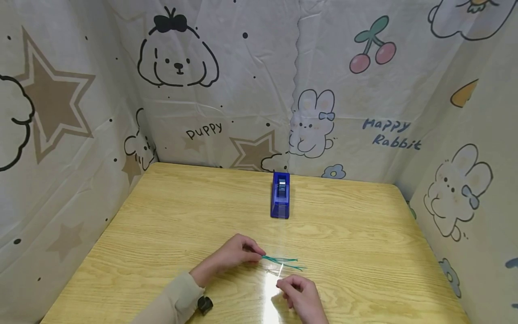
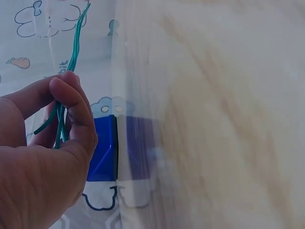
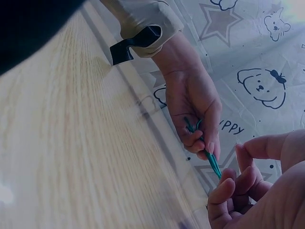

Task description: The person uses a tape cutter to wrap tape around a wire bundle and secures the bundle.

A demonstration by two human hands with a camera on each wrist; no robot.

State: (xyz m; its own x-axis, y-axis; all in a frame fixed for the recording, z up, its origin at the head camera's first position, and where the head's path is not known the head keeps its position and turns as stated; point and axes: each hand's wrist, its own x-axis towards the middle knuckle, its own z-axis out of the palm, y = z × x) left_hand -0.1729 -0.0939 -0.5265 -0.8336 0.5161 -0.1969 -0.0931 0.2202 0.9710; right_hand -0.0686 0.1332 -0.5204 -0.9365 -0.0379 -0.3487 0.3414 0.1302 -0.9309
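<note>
My left hand (image 1: 234, 252) pinches a small bundle of thin green wires (image 1: 279, 259) between thumb and fingertips. Their loose ends spread to the right, above the tabletop. In the left wrist view the short tails of the green wires (image 2: 59, 125) stick out below the fingers. Nearer to me, my right hand (image 1: 302, 294) pinches a narrow clear strip of tape (image 1: 281, 270) between thumb and forefinger. The strip rises toward the wires; whether it touches them I cannot tell. In the right wrist view the right hand (image 3: 267, 181) partly hides the wire ends.
A blue tape dispenser (image 1: 280, 198) stands toward the back of the wooden table (image 1: 182, 207). A black wrist mount (image 1: 205, 305) sits at the left cuff. Printed cloth (image 1: 251, 103) hangs behind and on both sides of the table. Bright glare falls near the right hand.
</note>
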